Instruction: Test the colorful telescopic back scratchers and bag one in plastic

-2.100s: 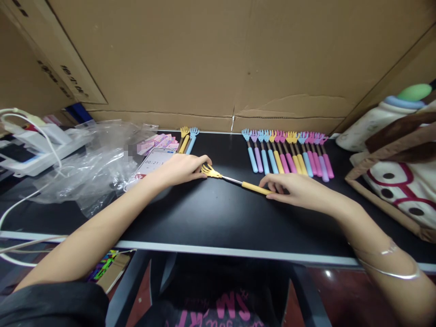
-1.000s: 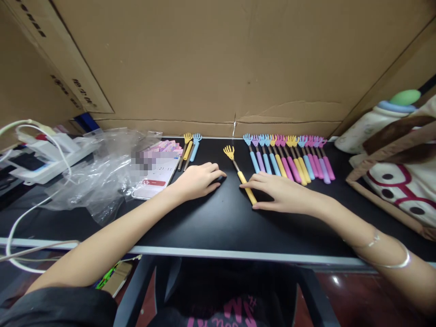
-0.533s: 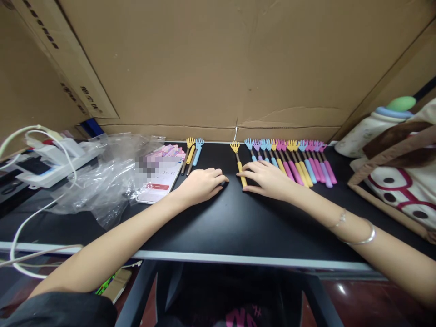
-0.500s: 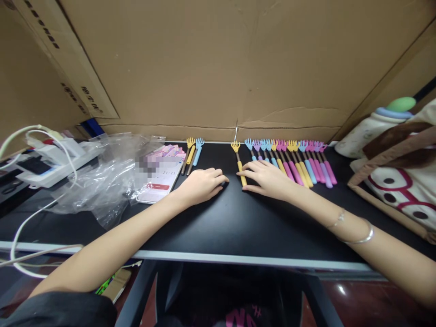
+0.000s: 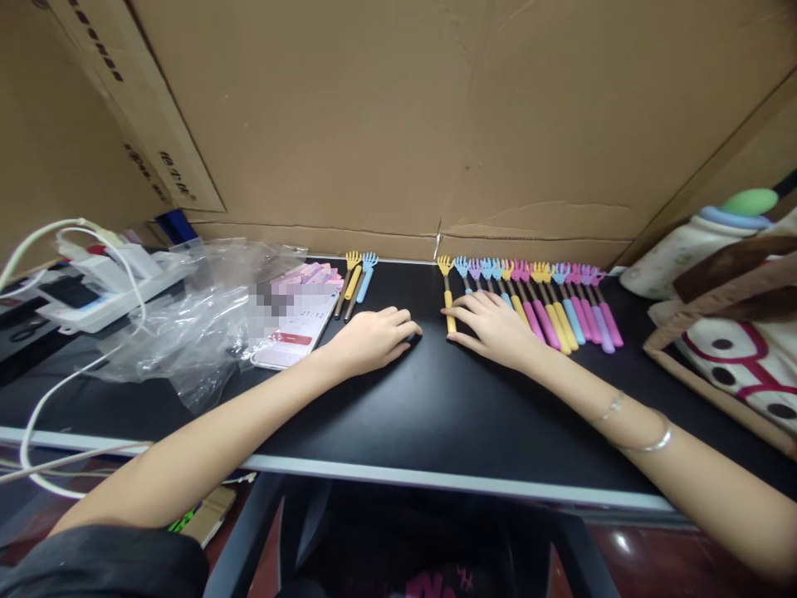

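My right hand (image 5: 491,328) rests on the table with its thumb and fingertips on the handle of a yellow back scratcher (image 5: 452,322), whose small hand-shaped head points away from me. Beside it, to the right, runs a row of back scratchers (image 5: 551,320) in blue, purple, yellow and pink, partly covered by this hand. My left hand (image 5: 374,340) lies on the black table (image 5: 398,415), its fingers loosely bent and thumb apart; something dark shows by its fingertips, too small to make out. Beyond that hand lie a yellow back scratcher (image 5: 352,282) and a blue back scratcher (image 5: 365,282).
A phone (image 5: 299,328), pink packets (image 5: 311,276) and crumpled clear plastic bags (image 5: 199,332) lie at the left. Farther left is a white power strip (image 5: 112,291) with cables. At the right stand a bottle (image 5: 672,249) and a cloth bag (image 5: 735,332). Cardboard (image 5: 374,124) walls the back.
The yellow back scratcher under my right hand has moved right, closer to the row. My left hand stays about where it was. The view has shifted slightly.
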A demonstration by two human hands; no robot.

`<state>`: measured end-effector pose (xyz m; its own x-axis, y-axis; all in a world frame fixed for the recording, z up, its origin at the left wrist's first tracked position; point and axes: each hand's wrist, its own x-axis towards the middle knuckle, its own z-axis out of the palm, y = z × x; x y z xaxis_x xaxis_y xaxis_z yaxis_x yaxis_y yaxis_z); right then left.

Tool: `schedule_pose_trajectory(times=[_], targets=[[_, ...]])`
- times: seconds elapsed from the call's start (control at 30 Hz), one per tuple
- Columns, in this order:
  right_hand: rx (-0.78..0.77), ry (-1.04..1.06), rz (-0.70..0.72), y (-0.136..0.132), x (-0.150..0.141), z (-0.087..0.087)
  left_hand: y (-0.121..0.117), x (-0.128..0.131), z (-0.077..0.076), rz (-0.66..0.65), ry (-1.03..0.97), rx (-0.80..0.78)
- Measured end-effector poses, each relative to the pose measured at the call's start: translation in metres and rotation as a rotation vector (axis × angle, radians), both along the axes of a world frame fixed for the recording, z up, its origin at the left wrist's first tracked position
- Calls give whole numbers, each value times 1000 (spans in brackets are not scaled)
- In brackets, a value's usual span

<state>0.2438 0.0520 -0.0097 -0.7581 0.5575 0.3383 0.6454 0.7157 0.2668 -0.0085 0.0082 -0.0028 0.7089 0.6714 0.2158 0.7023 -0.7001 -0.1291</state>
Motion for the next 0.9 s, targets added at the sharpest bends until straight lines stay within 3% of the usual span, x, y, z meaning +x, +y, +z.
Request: schedule_pose_trajectory(times=[0.73,0.9], targets=[[16,27,-33,-7,-3,-4,-2,-1,3,3,30,4],[42,32,-23,-9,-2,-2,6,-10,6,53,-13,47]])
